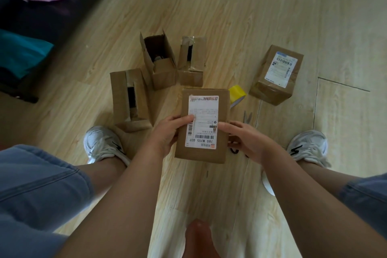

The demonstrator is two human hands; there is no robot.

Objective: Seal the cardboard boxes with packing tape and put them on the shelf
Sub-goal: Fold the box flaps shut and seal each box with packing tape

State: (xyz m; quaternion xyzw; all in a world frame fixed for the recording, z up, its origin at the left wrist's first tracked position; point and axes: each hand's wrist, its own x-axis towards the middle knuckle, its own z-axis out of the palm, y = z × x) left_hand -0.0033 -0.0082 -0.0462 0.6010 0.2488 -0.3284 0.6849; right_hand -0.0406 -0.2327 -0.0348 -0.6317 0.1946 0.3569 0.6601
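The labelled box is held clear of the floor, label face up, between the person's feet. The left hand grips its left edge, with the thumb laid across the label and the fingers out of sight behind. The right hand grips the right edge, with the thumb on the face and the fingertips curled round the side wall. Only the labelled face shows, so it cannot be told whether this box's flap seam is closed.

Recommended procedure, judged from this position:

1. Rotate the box until the flap seam faces up, and confirm that the flaps meet flush.
2. Set the box on the floor before taking up tape. One hand must hold the flaps down while the other draws the strip.
3. Collect the tools with the right hand. The yellow tape roll lies just behind the box's far right corner. The scissors lie just beyond the right hand.
4. Run the strip along the seam and down both end walls, then press it flat.

Beyond the box stand the left box with a gaping seam, the open box with raised flaps, and the middle box, taped but split. A wrapped box lies well apart to the right. No shelf can be identified.
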